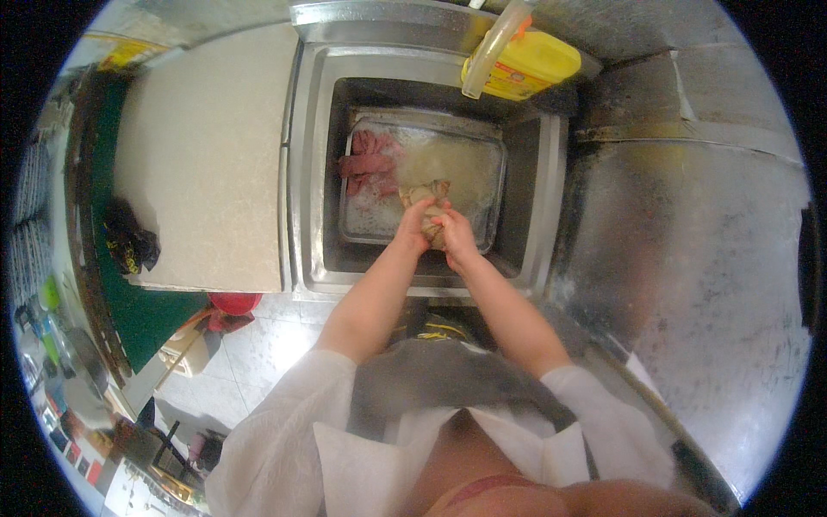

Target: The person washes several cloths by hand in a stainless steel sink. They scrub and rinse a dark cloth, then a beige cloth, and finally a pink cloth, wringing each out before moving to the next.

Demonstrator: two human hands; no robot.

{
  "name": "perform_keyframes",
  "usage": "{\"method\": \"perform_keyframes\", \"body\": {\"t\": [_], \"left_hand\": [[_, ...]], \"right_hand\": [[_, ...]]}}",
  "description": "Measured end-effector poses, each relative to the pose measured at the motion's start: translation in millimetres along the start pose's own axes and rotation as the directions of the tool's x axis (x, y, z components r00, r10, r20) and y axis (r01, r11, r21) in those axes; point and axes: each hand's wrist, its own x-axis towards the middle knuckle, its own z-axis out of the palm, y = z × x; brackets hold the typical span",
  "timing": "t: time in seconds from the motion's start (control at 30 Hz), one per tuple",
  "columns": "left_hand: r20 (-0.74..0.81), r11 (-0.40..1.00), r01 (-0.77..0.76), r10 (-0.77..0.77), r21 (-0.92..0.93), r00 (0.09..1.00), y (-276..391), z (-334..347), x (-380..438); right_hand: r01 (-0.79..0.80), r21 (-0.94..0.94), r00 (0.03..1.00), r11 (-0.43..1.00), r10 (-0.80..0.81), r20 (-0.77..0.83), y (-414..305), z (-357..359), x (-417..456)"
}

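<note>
Both hands are over a stainless steel sink [303, 161], gripping one bunched beige-brown cloth [423, 192]. My left hand [415, 226] has hold of its left side, and my right hand [457, 232] closes on its right side, close to the left. Part of the cloth is hidden behind the fingers. Beneath it, a rectangular metal tray [371, 231] lies in the basin and holds cloudy water [452, 158]. A crumpled pink-red cloth [369, 163] rests at the left side of the tray.
Behind the sink stands a yellow plastic jug [539, 61], with a translucent hose [491, 55] hanging in front of it. A beige board [213, 161] adjoins the sink on the left, with a black bag [132, 242] at its edge. To the right is a metal surface [704, 258].
</note>
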Motion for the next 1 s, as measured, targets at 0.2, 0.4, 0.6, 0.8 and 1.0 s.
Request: {"method": "perform_keyframes", "body": {"t": [0.2, 0.4, 0.6, 0.8, 1.0], "left_hand": [[-0.179, 0.99, -0.14, 0.132, -0.034, 0.975, 43.6, -35.1, 27.3], [0.02, 0.787, -0.166, 0.192, 0.595, 0.981, 37.9, 21.6, -35.8], [0.302, 0.114, -0.293, -0.073, 0.949, 0.95, 43.4, 34.4, -58.7], [-0.105, 0.754, 0.148, -0.105, 0.64, 0.989, 46.9, 43.6, -59.1], [0.341, 0.881, 0.409, -0.318, -0.238, 0.884, 14.4, 68.3, -92.3]], "right_hand": [[-0.348, 0.336, 0.937, 0.875, 0.318, 0.143, -9.1, -2.6, -31.3], [-0.5, 0.71, 0.845, 0.496, 0.458, 0.275, -11.8, -50.7, -18.6], [-0.323, 0.654, 0.941, 0.684, 0.304, 0.147, -28.9, -20.6, 23.9], [-0.049, 0.416, 0.963, 0.908, -0.068, 0.261, -36.2, -27.9, 44.2], [-0.289, 0.603, 0.659, 0.744, -0.303, 0.689, -72.0, 27.0, -5.7]]}}
